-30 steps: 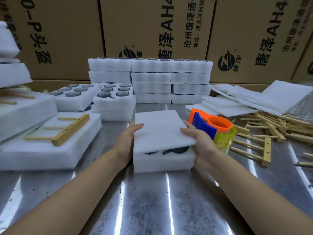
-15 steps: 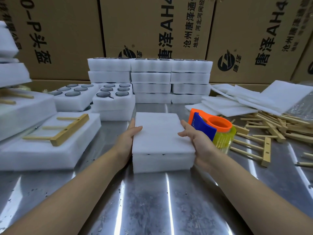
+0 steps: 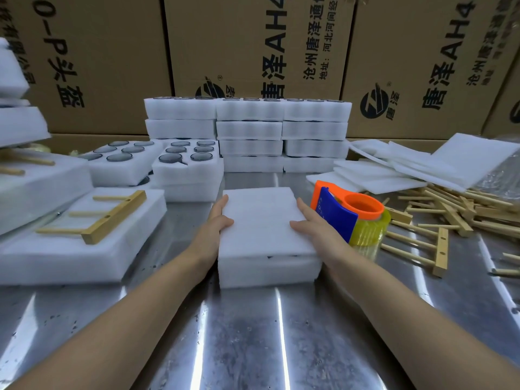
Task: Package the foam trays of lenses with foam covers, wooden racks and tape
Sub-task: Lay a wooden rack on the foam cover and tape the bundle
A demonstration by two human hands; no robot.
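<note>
The left hand, fingers straight, presses the left edge of the foam cover lying on the foam tray mid-table, while the right hand, fingers also straight, presses its right edge, with the tape dispenser just beside it and wooden racks farther right.

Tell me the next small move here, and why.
Probably reach the right hand for a wooden rack: the foam cover already lies flat on the tray, nothing tops it yet, and loose racks lie to its right.
</note>
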